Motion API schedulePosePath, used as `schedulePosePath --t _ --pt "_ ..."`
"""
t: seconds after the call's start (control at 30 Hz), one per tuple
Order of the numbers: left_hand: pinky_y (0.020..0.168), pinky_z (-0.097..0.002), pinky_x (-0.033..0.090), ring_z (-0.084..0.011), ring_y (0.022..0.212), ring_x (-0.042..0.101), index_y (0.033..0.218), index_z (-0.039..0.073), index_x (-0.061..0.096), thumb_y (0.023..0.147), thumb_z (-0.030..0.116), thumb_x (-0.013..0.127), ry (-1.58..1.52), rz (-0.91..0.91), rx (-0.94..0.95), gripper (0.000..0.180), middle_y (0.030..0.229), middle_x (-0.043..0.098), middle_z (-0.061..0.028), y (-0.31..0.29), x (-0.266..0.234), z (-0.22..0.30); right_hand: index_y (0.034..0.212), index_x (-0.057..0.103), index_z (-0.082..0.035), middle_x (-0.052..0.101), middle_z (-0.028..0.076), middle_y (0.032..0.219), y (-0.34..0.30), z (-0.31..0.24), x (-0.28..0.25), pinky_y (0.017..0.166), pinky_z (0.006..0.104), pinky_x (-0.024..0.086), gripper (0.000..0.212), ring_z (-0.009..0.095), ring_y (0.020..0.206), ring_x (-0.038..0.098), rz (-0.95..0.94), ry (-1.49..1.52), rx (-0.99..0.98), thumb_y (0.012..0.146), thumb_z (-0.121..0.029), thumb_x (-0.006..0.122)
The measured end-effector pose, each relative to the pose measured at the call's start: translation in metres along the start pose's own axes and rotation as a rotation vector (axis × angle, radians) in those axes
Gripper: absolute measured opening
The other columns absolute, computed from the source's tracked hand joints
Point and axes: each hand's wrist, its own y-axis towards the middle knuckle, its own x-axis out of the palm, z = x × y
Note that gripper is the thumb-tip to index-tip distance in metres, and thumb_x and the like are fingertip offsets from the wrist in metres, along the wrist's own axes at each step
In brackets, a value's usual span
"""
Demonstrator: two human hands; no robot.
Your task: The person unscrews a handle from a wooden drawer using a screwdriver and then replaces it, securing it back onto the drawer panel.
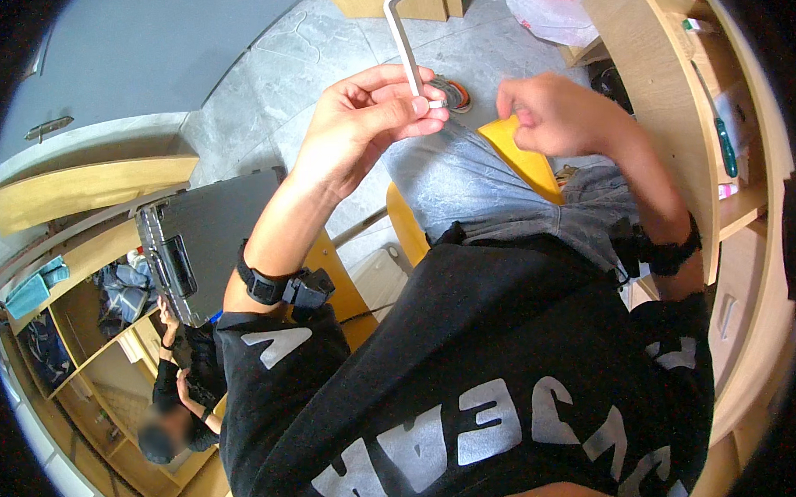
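Observation:
My left hand [367, 118] is raised above my lap, its thumb and fingers closed on a silvery L-shaped hex key [403, 51]. The long arm of the key stands up from the fingertips, and its short bent end is at the top. A small pale metal piece [438, 104] shows at the same fingertips; I cannot tell whether it belongs to the key. To the right, my right hand [556, 116] hangs over a yellow seat [522, 156] between my legs. Its fingers are curled in, and what they hold, if anything, is hidden.
A wooden shelf unit [664, 90] rises close on the right, with a green-handled screwdriver [726, 149] in it. On the left stands a large dark hard case [227, 241]; beyond it is another person [188, 387]. A plastic bag [547, 7] lies at the far side.

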Motion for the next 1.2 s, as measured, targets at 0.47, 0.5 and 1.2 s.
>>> schedulePosePath --t 0.47,0.5,1.2 --pt "0.081 -0.0319 0.054 -0.0210 0.085 0.065 0.105 -0.005 0.057 0.081 -0.005 0.063 0.086 0.119 0.242 0.025 0.094 0.066 -0.0163 -0.003 0.007 -0.001 0.089 0.062 0.001 0.065 0.014 0.076 0.010 -0.050 -0.009 0.065 0.0278 0.050 0.013 0.020 0.070 0.065 0.493 0.128 -0.236 0.076 0.001 0.057" --pt "0.081 -0.0319 0.054 -0.0208 0.084 0.065 0.105 -0.005 0.057 0.081 -0.004 0.063 0.114 0.129 0.256 0.025 0.094 0.066 -0.0161 -0.004 0.007 -0.001 0.088 0.063 0.001 0.065 0.014 0.077 0.009 -0.054 -0.010 0.065 0.0272 0.050 0.012 0.019 0.071 0.066 0.475 0.119 -0.214 0.077 0.000 0.058" --pt "0.080 -0.0335 0.054 -0.0199 0.085 0.065 0.104 -0.004 0.057 0.080 -0.003 0.064 0.233 0.080 0.342 0.025 0.094 0.066 -0.0141 -0.007 0.010 -0.002 0.092 0.059 -0.003 0.061 0.014 0.067 0.015 -0.069 0.006 0.053 0.0327 0.046 0.015 0.026 0.060 0.061 0.653 0.224 -0.111 0.077 -0.004 0.062"
